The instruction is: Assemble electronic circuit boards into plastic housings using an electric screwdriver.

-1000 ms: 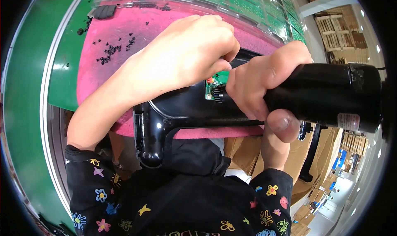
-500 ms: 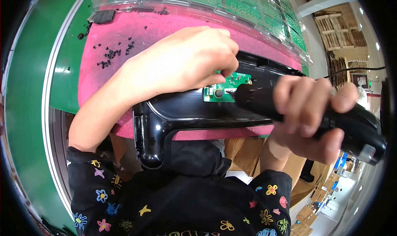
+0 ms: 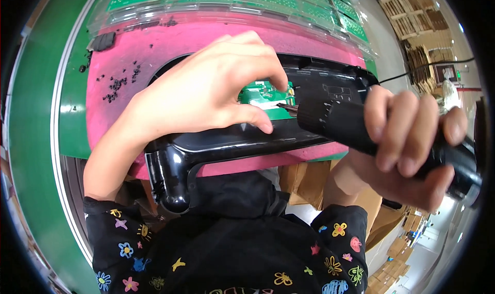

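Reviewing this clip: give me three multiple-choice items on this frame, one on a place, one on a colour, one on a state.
1. Where is the circuit board?
A. in the black housing
B. on the floor
C. in the right hand

2. What colour is the mat?
A. blue
B. pink
C. white

3. What is the right hand doing?
A. hanging open
B. resting flat on the mat
C. gripping the screwdriver

Answers: 1 A, the green board sits inside the housing by the left hand. 2 B, pink shows around the housing. 3 C, fingers wrap the tool's black body.

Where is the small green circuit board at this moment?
In the head view, the green circuit board sits inside the black plastic housing on the pink mat, between the left hand and the screwdriver tip.
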`<state>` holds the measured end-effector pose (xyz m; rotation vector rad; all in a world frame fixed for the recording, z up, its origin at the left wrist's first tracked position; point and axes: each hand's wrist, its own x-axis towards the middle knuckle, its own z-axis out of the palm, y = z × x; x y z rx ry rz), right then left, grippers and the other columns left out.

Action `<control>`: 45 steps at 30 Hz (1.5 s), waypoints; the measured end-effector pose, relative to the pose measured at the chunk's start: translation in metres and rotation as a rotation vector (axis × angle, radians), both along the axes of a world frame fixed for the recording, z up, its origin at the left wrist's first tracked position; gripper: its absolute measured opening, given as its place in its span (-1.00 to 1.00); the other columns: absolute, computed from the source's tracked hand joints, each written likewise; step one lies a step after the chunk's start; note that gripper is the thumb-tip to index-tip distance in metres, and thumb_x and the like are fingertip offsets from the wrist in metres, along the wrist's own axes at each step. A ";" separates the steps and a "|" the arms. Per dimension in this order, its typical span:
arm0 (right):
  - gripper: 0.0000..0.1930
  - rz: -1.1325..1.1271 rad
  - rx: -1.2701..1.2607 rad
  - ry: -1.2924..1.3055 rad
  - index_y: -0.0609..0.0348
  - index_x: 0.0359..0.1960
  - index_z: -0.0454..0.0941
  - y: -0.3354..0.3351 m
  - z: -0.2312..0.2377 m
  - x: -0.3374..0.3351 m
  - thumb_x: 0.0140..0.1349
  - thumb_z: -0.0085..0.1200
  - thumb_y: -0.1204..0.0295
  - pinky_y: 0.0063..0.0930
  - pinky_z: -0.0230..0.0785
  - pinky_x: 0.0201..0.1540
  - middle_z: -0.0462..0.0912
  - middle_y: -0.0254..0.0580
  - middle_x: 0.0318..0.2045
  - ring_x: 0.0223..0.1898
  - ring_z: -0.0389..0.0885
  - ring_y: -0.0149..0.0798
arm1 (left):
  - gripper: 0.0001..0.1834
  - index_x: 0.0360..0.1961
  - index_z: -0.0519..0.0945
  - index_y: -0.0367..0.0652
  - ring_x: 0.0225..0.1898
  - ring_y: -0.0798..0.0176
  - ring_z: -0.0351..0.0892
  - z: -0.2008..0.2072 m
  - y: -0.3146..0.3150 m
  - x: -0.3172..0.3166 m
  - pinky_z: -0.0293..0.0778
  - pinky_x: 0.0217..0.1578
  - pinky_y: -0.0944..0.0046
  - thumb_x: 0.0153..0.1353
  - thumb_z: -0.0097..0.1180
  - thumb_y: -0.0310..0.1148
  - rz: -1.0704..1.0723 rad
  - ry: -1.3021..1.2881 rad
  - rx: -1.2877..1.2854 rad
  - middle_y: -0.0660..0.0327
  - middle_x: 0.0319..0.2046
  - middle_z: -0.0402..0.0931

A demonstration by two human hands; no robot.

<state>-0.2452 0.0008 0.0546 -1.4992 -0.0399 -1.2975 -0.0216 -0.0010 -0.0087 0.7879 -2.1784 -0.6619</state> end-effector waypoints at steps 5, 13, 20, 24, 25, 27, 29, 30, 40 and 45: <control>-0.71 -0.234 0.089 0.186 0.12 -0.02 0.36 -0.017 -0.020 -0.009 0.28 0.01 0.32 -0.42 0.20 -0.42 0.34 -0.38 -0.60 -0.63 0.27 -0.45 | -0.19 0.08 0.52 -0.16 0.20 -0.05 0.37 -0.007 0.002 0.006 0.32 0.19 -0.04 -0.30 0.48 -0.16 0.237 -0.248 -0.174 0.18 0.18 0.41; -0.72 -0.187 0.158 0.185 0.10 -0.04 0.33 -0.028 -0.040 -0.015 0.27 -0.01 0.30 -0.46 0.18 -0.46 0.33 -0.40 -0.62 -0.65 0.25 -0.47 | -0.09 0.18 0.46 -0.16 0.21 -0.04 0.36 -0.013 0.001 0.009 0.33 0.17 -0.01 -0.35 0.51 -0.27 0.203 -0.360 -0.010 0.15 0.22 0.36; -0.69 -0.104 0.181 0.227 0.07 -0.06 0.32 -0.034 -0.045 -0.012 0.24 0.04 0.25 -0.50 0.14 -0.50 0.33 -0.44 -0.63 -0.69 0.22 -0.49 | -0.10 0.17 0.47 -0.15 0.17 -0.06 0.37 -0.012 0.001 0.009 0.34 0.15 0.01 -0.36 0.52 -0.33 0.203 -0.383 0.003 0.14 0.21 0.37; -0.64 -0.090 0.143 0.279 0.07 -0.05 0.31 -0.031 -0.042 -0.007 0.23 0.09 0.21 -0.54 0.12 -0.53 0.33 -0.45 -0.64 -0.71 0.23 -0.50 | -0.10 0.17 0.46 -0.14 0.17 -0.07 0.38 -0.013 0.001 0.009 0.34 0.15 0.00 -0.36 0.52 -0.34 0.210 -0.380 0.009 0.13 0.20 0.36; -0.64 -0.096 0.127 0.300 0.08 -0.05 0.31 -0.031 -0.042 -0.007 0.23 0.10 0.21 -0.54 0.12 -0.54 0.33 -0.45 -0.64 -0.71 0.23 -0.50 | -0.10 0.17 0.46 -0.14 0.17 -0.07 0.38 -0.012 0.001 0.008 0.34 0.15 0.00 -0.36 0.52 -0.34 0.209 -0.380 0.009 0.13 0.20 0.36; -0.64 -0.119 0.121 0.296 0.08 -0.05 0.31 -0.031 -0.042 -0.005 0.24 0.09 0.22 -0.53 0.12 -0.54 0.34 -0.45 -0.64 -0.72 0.22 -0.50 | -0.09 0.17 0.46 -0.13 0.17 -0.07 0.38 -0.011 0.001 0.008 0.34 0.15 0.00 -0.36 0.52 -0.34 0.211 -0.401 0.011 0.12 0.20 0.36; -0.65 -0.115 0.117 0.302 0.09 -0.05 0.31 -0.034 -0.042 -0.006 0.24 0.08 0.22 -0.53 0.12 -0.55 0.33 -0.45 -0.64 -0.73 0.21 -0.50 | -0.10 0.18 0.46 -0.13 0.17 -0.07 0.38 -0.012 0.000 0.008 0.34 0.15 0.00 -0.35 0.52 -0.34 0.206 -0.394 0.005 0.12 0.20 0.36; -0.65 -0.113 0.115 0.300 0.09 -0.05 0.31 -0.035 -0.043 -0.006 0.24 0.08 0.22 -0.53 0.12 -0.55 0.33 -0.45 -0.64 -0.73 0.21 -0.50 | -0.10 0.18 0.46 -0.13 0.17 -0.07 0.37 -0.013 0.000 0.008 0.34 0.15 0.00 -0.35 0.52 -0.34 0.206 -0.387 0.003 0.12 0.21 0.36; -0.69 -0.076 0.155 0.236 0.10 -0.07 0.34 -0.038 -0.050 -0.010 0.26 0.05 0.23 -0.51 0.11 -0.53 0.34 -0.44 -0.63 -0.72 0.20 -0.50 | -0.12 0.19 0.46 -0.14 0.17 -0.06 0.39 -0.009 0.003 0.007 0.35 0.15 0.01 -0.29 0.50 -0.34 0.216 -0.399 0.021 0.11 0.19 0.37; -0.70 -0.066 0.146 0.248 0.09 -0.06 0.34 -0.037 -0.048 -0.009 0.28 0.04 0.24 -0.49 0.14 -0.49 0.32 -0.44 -0.63 -0.69 0.22 -0.49 | -0.04 0.29 0.35 -0.08 0.19 -0.07 0.41 -0.006 0.005 0.010 0.37 0.15 0.00 -0.24 0.49 -0.36 0.204 -0.390 0.028 0.10 0.20 0.39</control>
